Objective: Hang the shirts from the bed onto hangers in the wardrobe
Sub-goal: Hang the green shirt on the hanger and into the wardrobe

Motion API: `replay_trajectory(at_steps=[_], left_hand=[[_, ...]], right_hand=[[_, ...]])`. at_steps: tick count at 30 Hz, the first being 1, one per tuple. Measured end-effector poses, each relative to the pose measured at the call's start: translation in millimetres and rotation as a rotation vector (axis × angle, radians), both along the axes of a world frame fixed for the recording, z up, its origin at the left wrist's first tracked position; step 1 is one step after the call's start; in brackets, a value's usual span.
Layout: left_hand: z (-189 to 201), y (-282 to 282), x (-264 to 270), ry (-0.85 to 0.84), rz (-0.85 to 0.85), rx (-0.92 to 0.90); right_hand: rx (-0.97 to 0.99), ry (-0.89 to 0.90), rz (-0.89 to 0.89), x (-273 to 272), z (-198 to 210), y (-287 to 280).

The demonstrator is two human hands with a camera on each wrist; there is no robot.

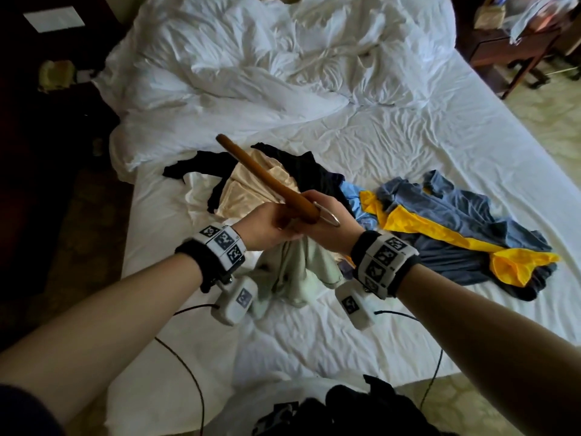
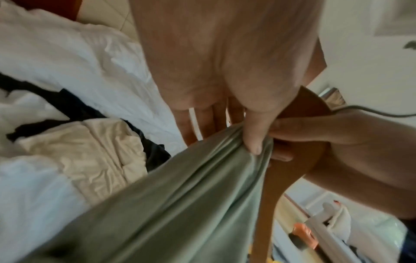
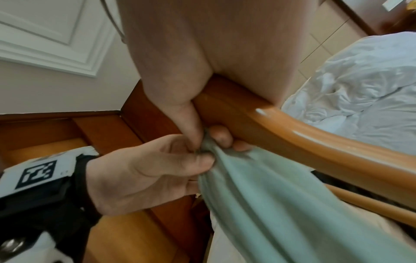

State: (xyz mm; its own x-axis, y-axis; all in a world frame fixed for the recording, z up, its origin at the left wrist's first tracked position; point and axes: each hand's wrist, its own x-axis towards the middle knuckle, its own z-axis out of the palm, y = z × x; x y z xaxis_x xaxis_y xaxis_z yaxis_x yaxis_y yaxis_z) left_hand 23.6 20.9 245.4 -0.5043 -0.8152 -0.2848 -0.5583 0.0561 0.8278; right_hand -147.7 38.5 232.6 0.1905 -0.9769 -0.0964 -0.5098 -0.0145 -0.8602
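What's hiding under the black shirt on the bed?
A shiny cream garment pokes out from under the black shirt, and a light blue one shows at its right edge. How far either reaches beneath is covered, partly by the wooden hanger.

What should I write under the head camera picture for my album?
Two hands, left and right, hold a wooden hanger and a green shirt above the bed.
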Motion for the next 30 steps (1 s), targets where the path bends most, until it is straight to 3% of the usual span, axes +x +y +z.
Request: replay_trajectory(at_steps=[3,5,8,15,17,22,27,30], left_hand=[[-5,-6,1,-0.168,-0.064,-0.122],[-6,-7,2,-0.161,-0.065,-0.157],[1,-6,0,0.021,0.030,-0.093],[26,-7,1,0.498,0.284,0.311],[32,-8,2,0.553,0.313,0.332],[25,-16,33,0.317,0.337,0.085],[6,-18,55,0.292,0.416,0.195],[7,-22,56,0.038,0.327,0.079]], right_hand=[[-0.001,0.007,-0.051,-13,-3,-1],[0.002,0.019,-0.084,-22,-4,-1],[0.013,0.029,-0.123,-35,-7,4],[0.157,0.035,-0.147,-36,-35,7],[0.151,0.054,-0.152,-36,-36,5],[0.066,0.099,-0.209,-55,-13,-4],[-0.055,0.099,-0.194,-63,24,-17],[-0.049,0.097,-0.214,-63,27,-19]])
